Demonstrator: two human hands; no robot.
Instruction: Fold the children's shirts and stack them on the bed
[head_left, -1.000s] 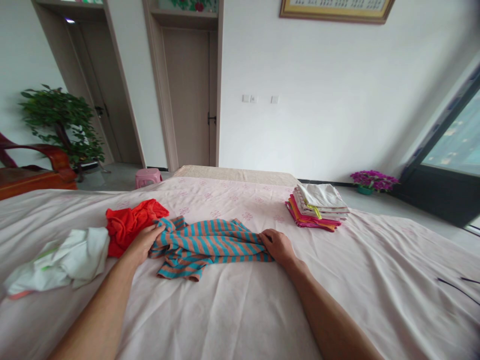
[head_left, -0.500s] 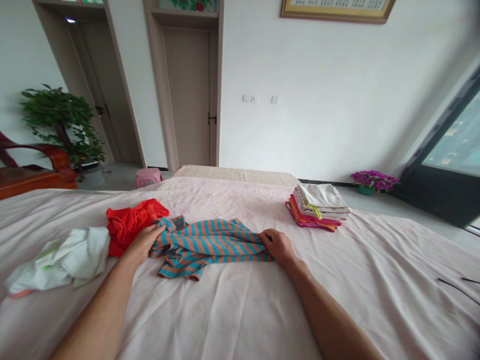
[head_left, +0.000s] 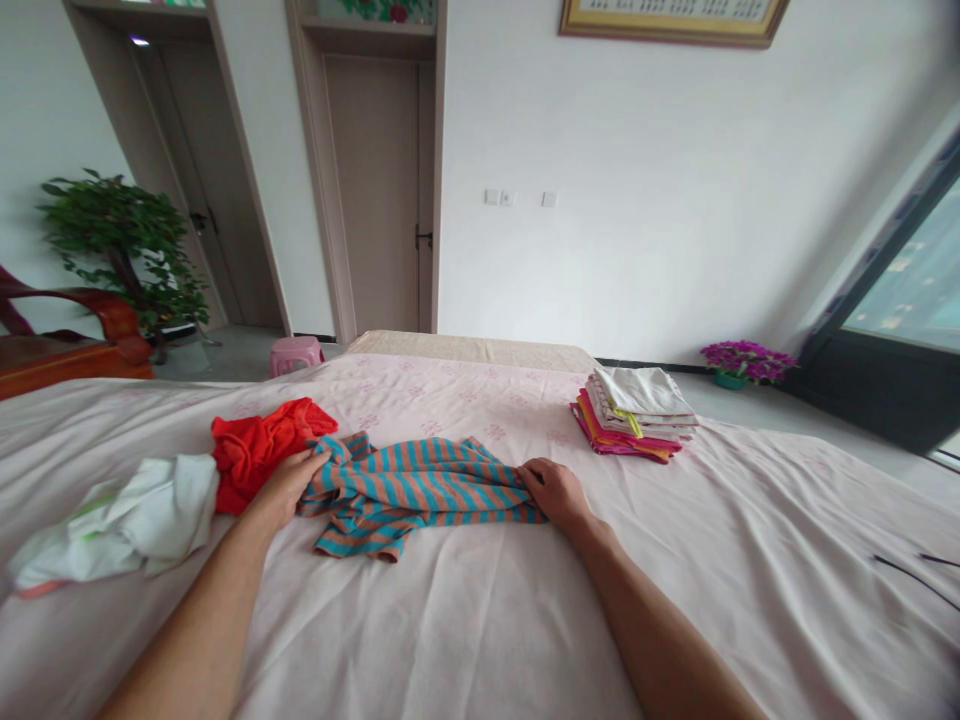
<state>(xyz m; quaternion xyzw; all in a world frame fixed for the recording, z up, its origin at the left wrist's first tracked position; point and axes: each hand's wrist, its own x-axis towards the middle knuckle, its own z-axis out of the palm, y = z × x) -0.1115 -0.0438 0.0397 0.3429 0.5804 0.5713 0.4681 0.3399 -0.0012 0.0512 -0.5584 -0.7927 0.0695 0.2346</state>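
A teal and brown striped shirt (head_left: 427,485) lies rumpled across the middle of the bed sheet, one short sleeve toward me. My left hand (head_left: 289,487) is closed on its left end, fingers partly hidden by the cloth. At the opposite end, my right hand (head_left: 556,490) grips the fabric with curled fingers. Just beyond my left wrist is a crumpled red garment (head_left: 255,450). Farther left, a white garment (head_left: 127,520) with a green mark lies in a loose heap. A stack of folded clothes (head_left: 634,415), white over pink and orange, sits beyond my right hand.
The pale pink sheet (head_left: 495,620) spreads wrinkled under everything. Thin dark cords (head_left: 911,580) lie at the right edge. Past the bed stand a pink stool (head_left: 296,353), a wooden armchair (head_left: 82,330), a leafy plant (head_left: 124,240) and purple flowers (head_left: 750,360).
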